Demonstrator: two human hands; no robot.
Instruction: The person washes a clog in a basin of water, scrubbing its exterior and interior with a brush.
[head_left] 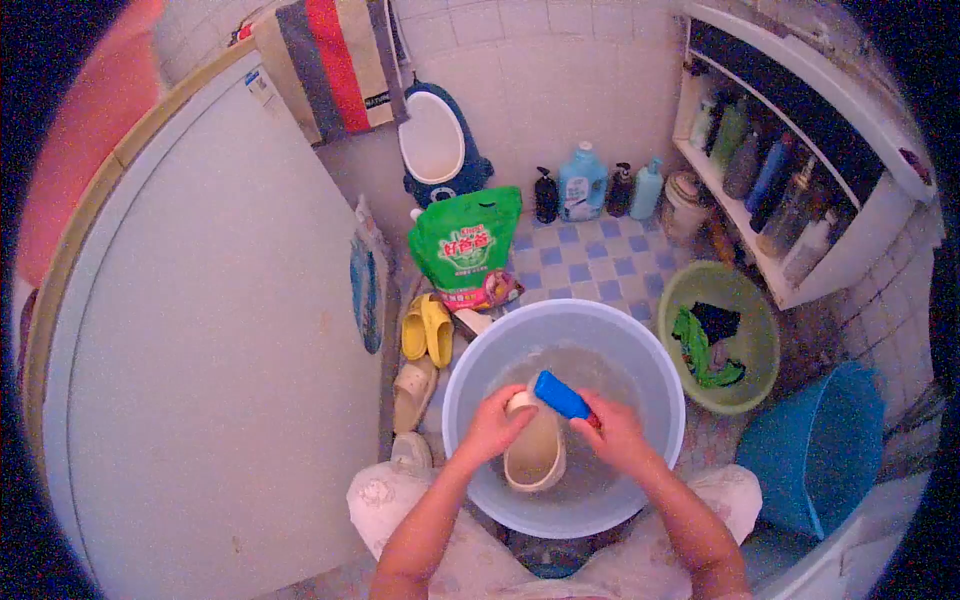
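From where I stand, the left hand (pixel 495 425) pinches the upper end of 1 cream shoe (pixel 535 462), thumb and fingers folded round it. The shoe hangs from that grip over the basin, its long axis running back toward the person's lap and slightly right, so the left hand is nearer to it. The right hand (pixel 615 432), fingers curled, grips 1 brush (pixel 562 394) by its red end; the blue part slants forward and left from that hand, toward the shoe's upper end. Whether they touch, I can't tell.

Below the 2 hands sits 1 pale blue basin (pixel 566 304) with cloudy water. Left of the left hand stand 2 yellow clogs (pixel 437 330), with 1 beige clog (pixel 412 397) just nearer the person. To the right hand's right stands 1 blue bucket (pixel 800 440); ahead and right, 1 green tub (pixel 766 345) holds clothes (pixel 695 345). Ahead of the left hand, beyond the basin, stands 1 green bag (pixel 465 240). Farthest ahead, 4 bottles (pixel 583 190) line the wall.
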